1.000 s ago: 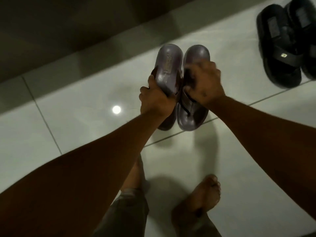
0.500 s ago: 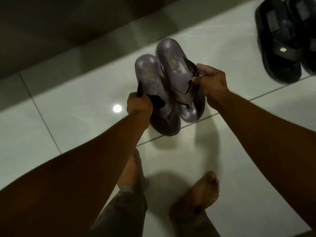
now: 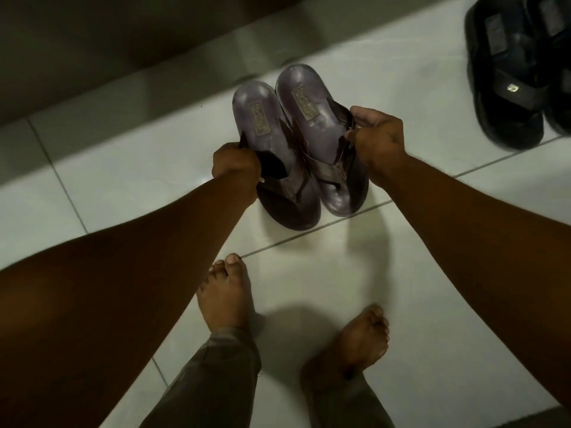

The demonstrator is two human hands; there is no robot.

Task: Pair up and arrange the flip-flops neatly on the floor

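Two brown flip-flops sit side by side, soles down, heels pointing away from me, low over the white tiled floor (image 3: 432,288). My left hand (image 3: 236,166) grips the strap and outer edge of the left flip-flop (image 3: 262,118). My right hand (image 3: 378,139) holds the strap at the outer edge of the right flip-flop (image 3: 304,94). The two touch along their inner sides. Whether they rest on the tiles or hang just above them is unclear.
A pair of black sandals (image 3: 506,78) lies on the floor at the top right, side by side. A dark wall base (image 3: 108,57) runs along the back. My bare feet (image 3: 225,295) stand on the tiles just in front of the flip-flops.
The flip-flops have turned from tilted and overlapping to flat and parallel, lower toward the floor. Both hands moved apart to the outer edges.
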